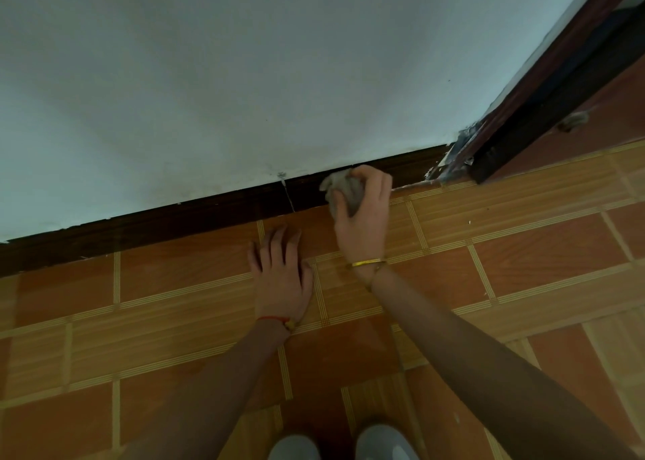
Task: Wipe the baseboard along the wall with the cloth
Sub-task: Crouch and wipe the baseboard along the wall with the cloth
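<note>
The baseboard (195,218) is set along the foot of the wall (244,75), above the tiled floor (523,250). The cloth (343,190) is pressed against the baseboard, held in the right hand (363,215). The left hand (281,274) is laid flat on the floor, left of and nearer than the right hand. A door frame (544,110) is placed at the baseboard's right end. Two shoes (384,442) are seen at the bottom edge

A pale, blue-white wall (244,75) fills the far half of the scene above a floor (523,257) of orange-brown tiles crossed by striped yellow bands. At far right stands a dark wooden door frame (544,110), flecked with paint at its foot. Two grey shoe tips (343,444) show at the near edge.
</note>
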Demonstrator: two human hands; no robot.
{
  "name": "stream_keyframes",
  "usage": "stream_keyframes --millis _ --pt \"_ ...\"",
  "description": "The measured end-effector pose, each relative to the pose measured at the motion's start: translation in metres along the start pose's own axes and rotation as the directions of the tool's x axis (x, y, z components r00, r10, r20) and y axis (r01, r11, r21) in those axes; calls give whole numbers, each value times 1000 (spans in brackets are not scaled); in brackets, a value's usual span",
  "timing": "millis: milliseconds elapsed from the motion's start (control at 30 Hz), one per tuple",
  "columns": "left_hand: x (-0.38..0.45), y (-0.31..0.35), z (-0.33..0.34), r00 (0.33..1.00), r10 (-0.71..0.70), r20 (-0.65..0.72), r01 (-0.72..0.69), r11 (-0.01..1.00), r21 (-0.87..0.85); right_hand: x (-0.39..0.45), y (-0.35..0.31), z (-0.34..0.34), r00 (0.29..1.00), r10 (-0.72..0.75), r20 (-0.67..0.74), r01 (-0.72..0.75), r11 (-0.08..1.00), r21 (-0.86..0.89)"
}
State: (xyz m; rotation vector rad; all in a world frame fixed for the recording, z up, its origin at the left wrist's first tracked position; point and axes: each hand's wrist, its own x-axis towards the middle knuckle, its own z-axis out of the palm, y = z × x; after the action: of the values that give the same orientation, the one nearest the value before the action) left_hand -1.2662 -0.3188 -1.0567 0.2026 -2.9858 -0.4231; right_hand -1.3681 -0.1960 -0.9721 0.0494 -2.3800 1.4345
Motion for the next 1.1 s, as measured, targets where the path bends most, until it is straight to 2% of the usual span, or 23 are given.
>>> stream_keyframes --millis 133,267,333,500,667,733,900,967,1100 --pt "0 -2 1 1000 3 -14 -3 1000 -9 1 3 -1 1000 -3 -19 3 1000 21" --pt "-1 -2 1 1000 6 -8 -7 1000 -9 37 29 -35 956 87 -281 -114 990 -80" --pt "0 -2 1 1000 5 0 -5 1000 0 49 37 -46 942 87 -324 -127 986 -105" --pt "0 1 0 1000 -4 -9 4 1000 -17 24 18 -19 987 -18 -162 -3 992 -123" --pt "0 -1 0 1000 14 -12 -14 1000 -20 2 4 0 994 -110 -3 110 993 -41" --pt "0 -2 1 1000 14 -16 -14 1000 -22 9 8 -9 995 -97 -6 97 995 -27" --pt "-1 -2 1 1000 13 -13 -13 1000 -25 45 30 -45 956 42 -290 -71 993 -89" --pt "-1 -1 0 1000 7 -4 -7 1000 -19 48 35 -50 959 25 -281 -63 990 -128" --pt "0 0 -1 1000 -9 9 9 1000 -4 27 22 -27 991 -61 -118 42 987 -153"
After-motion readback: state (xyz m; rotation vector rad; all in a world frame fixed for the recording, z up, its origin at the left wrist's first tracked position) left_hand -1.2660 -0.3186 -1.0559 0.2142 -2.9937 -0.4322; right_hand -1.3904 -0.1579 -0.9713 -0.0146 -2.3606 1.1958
